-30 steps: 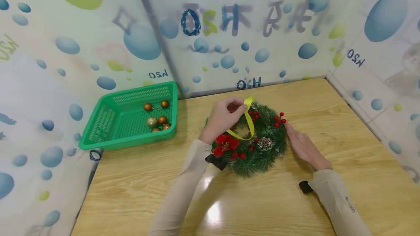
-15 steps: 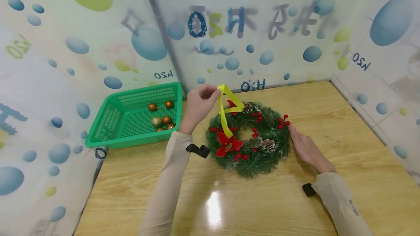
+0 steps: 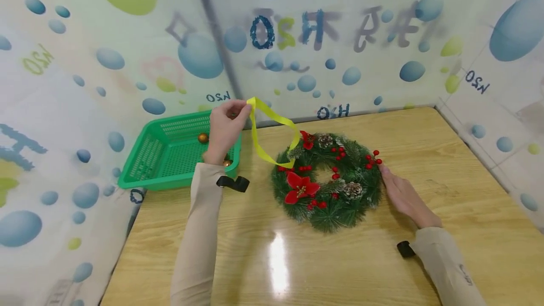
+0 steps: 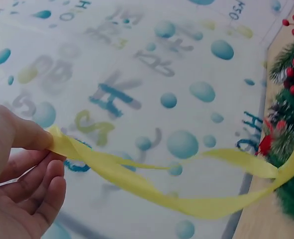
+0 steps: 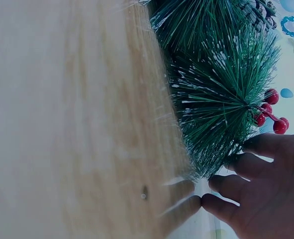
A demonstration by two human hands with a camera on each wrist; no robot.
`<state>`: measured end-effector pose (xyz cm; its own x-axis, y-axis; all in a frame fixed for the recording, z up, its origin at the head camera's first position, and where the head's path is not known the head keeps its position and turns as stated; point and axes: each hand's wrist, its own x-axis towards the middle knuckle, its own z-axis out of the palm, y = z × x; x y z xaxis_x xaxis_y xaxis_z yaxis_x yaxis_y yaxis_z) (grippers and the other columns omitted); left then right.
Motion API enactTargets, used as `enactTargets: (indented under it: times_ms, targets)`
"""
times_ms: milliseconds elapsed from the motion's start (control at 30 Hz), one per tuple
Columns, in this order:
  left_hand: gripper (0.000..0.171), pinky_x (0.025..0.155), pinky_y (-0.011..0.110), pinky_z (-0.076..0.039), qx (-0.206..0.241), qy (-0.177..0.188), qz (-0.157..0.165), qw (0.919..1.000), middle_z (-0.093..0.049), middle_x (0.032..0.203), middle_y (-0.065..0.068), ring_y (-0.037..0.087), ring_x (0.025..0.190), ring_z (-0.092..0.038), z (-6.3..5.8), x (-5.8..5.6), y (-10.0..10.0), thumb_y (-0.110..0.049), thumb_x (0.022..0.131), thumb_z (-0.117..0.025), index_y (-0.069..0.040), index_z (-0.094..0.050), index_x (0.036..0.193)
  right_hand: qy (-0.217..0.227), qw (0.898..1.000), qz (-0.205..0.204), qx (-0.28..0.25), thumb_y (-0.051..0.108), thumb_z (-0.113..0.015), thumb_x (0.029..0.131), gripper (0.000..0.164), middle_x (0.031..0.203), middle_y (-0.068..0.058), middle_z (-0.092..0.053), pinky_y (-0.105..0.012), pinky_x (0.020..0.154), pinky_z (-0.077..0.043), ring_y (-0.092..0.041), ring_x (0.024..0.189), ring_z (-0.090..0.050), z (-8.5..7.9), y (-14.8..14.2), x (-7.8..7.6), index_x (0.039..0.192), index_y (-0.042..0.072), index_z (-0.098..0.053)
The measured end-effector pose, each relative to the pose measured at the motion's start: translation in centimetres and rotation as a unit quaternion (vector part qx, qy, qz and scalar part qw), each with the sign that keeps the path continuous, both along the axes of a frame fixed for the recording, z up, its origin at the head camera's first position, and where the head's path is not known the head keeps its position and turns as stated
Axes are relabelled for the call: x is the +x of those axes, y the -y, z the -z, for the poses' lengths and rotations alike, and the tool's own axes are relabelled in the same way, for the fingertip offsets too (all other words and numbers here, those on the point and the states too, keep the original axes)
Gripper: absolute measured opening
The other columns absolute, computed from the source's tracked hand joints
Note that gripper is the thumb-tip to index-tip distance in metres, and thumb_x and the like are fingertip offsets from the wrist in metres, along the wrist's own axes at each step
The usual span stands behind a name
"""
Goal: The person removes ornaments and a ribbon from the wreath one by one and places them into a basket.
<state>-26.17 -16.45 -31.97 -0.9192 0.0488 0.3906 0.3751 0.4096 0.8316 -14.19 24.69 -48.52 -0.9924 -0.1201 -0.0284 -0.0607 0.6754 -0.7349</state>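
My left hand pinches one end of a yellow ribbon between thumb and index finger, up over the right side of the basket. In the left wrist view the ribbon forms a long loop from the fingertips to the greenery. A green Christmas wreath lies flat on the table, decorated with red poinsettias, red berries and pinecones. My right hand rests against the wreath's right edge with extended fingers. The right wrist view shows those fingertips at the pine needles, just below red berries.
A green plastic basket stands at the back left of the wooden table, with orange-brown balls inside, partly hidden by my left hand. A patterned wall covering rises behind the table's back edge.
My left hand has moved left and up from over the wreath, drawing the yellow ribbon out with it. The right hand has stayed at the wreath's edge. The head view has shifted slightly.
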Motion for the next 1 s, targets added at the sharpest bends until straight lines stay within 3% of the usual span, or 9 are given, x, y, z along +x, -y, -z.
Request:
enactTargets:
  times_ms: [133, 300, 467, 733, 1000]
  targets:
    - [0.028, 0.074, 0.022, -0.050, -0.007, -0.002, -0.012, 0.9999, -0.068, 0.093, 0.002, 0.008, 0.080, -0.060, -0.7, -0.3, 2.0, -0.026, 0.099, -0.066, -0.002, -0.073, 0.111, -0.003, 1.000, -0.001, -0.001, 0.042, -0.008, 0.112, 0.069, 0.159, -0.034, -0.023, -0.070, 0.117, -0.024, -0.059, 0.143, -0.026, 0.0, 0.0, 0.0, 0.156, -0.009, -0.021]
    - [0.031, 0.075, 0.022, -0.048, -0.004, 0.015, -0.037, 0.9992, -0.065, 0.093, -0.005, 0.007, 0.083, -0.059, -2.0, -0.2, 4.6, -0.028, 0.099, -0.066, -0.002, -0.072, 0.113, -0.003, 1.000, -0.004, 0.000, 0.042, -0.008, 0.112, 0.068, 0.159, -0.034, -0.024, -0.070, 0.116, -0.025, -0.059, 0.143, -0.027, 0.0, 0.0, -0.1, 0.157, -0.008, -0.021]
    - [0.032, 0.075, 0.023, -0.047, -0.014, 0.026, -0.051, 0.9983, -0.067, 0.092, -0.012, 0.005, 0.085, -0.061, -2.4, -0.5, 6.6, -0.031, 0.099, -0.065, -0.004, -0.072, 0.114, -0.003, 1.000, -0.005, -0.003, 0.041, -0.008, 0.112, 0.068, 0.159, -0.035, -0.023, -0.070, 0.115, -0.025, -0.059, 0.142, -0.026, 0.0, 0.0, -0.1, 0.157, -0.009, -0.020]
    - [0.033, 0.077, 0.023, -0.048, -0.020, 0.022, -0.091, 0.9954, -0.066, 0.087, -0.016, 0.005, 0.083, -0.061, -1.2, -1.2, 10.8, -0.033, 0.100, -0.064, -0.005, -0.072, 0.114, -0.004, 1.000, -0.006, 0.000, 0.042, -0.007, 0.112, 0.069, 0.159, -0.034, -0.023, -0.071, 0.116, -0.025, -0.060, 0.143, -0.026, 0.3, -0.2, 0.2, 0.157, -0.009, -0.020]
    - [0.036, 0.077, 0.019, -0.051, 0.000, 0.050, -0.133, 0.9898, -0.065, 0.087, -0.017, 0.002, 0.084, -0.062, -0.2, -1.4, 14.2, -0.037, 0.099, -0.064, -0.005, -0.071, 0.116, -0.009, 1.000, -0.010, -0.004, 0.042, -0.008, 0.112, 0.069, 0.159, -0.035, -0.022, -0.072, 0.115, -0.025, -0.060, 0.142, -0.026, 0.2, -0.1, 0.2, 0.157, -0.009, -0.019]
